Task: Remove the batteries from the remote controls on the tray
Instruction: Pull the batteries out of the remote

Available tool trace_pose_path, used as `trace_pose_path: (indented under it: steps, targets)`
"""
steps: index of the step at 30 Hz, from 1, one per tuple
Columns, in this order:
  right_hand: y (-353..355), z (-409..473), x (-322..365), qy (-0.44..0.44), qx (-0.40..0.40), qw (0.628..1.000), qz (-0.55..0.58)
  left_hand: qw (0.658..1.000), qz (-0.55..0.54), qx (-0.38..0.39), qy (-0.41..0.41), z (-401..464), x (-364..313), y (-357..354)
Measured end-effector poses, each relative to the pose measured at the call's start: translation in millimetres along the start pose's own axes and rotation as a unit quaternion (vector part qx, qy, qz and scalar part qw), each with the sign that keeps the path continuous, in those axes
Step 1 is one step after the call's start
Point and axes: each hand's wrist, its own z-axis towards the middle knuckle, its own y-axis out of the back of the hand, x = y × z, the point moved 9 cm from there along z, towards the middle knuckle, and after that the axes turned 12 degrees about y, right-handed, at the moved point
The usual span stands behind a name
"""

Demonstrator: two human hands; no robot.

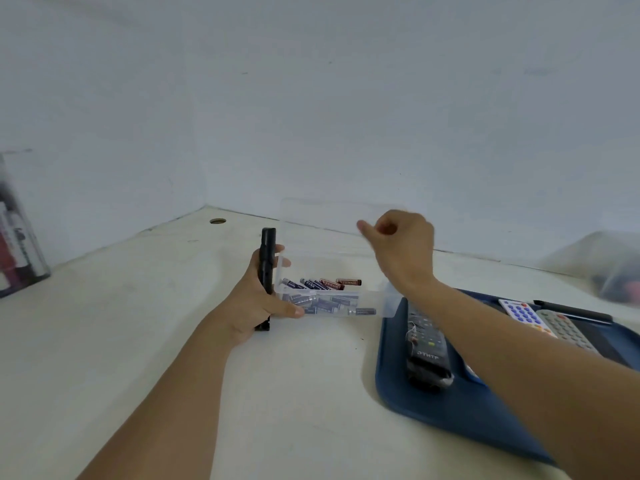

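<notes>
- Pale worktop (138,341) runs into a corner of plain light walls
- left hand (258,299) grips a black remote control (267,268), held upright just beside a clear plastic box (332,296)
- batteries (325,292) lie loose inside the box, whose lid (329,223) stands raised
- right hand (401,244) is up at the lid, fingers curled; whether it pinches the lid cannot be told
- blue tray (446,407) at right carries another black remote (427,351), a white remote (524,315) and a grey remote (568,330)

i count four remotes: one black remote (267,268) in my left hand (258,303), three at four o'clock on one blue tray (446,410); one clear box (332,271); batteries (322,296) too jumbled to count.
</notes>
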Motion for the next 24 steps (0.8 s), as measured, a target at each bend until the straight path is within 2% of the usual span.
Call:
trace_pose_path:
  steps: [2, 4, 9, 12, 16, 20, 24]
  targets:
    - [-32, -18, 15, 0.064, 0.179, 0.980, -0.064, 1.000, 0.010, 0.012, -0.009, 1, -1, -2]
    - [-53, -30, 18, 0.088, 0.284, 0.949, -0.109, 1.000, 0.008, 0.023, -0.014, 0, -2, -5]
    - [-80, -23, 1, 0.032, 0.367, 0.914, -0.172, 0.999, 0.035, 0.002, -0.024, 1, -1, -2]
    - [-91, -21, -5, -0.003, 0.390, 0.904, -0.174, 0.999, 0.042, -0.010, -0.024, 2, 0, 0]
    - [-97, -21, -10, 0.014, 0.432, 0.877, -0.211, 0.997, 0.067, -0.031, -0.017, 3, 1, 3]
    - [-96, -20, -12, 0.028, 0.447, 0.872, -0.200, 0.996, 0.077, -0.030, -0.014, 4, 0, 1]
    - [-94, -15, -7, 0.042, 0.462, 0.849, -0.253, 0.995, 0.089, -0.048, -0.014, 4, 0, 4]
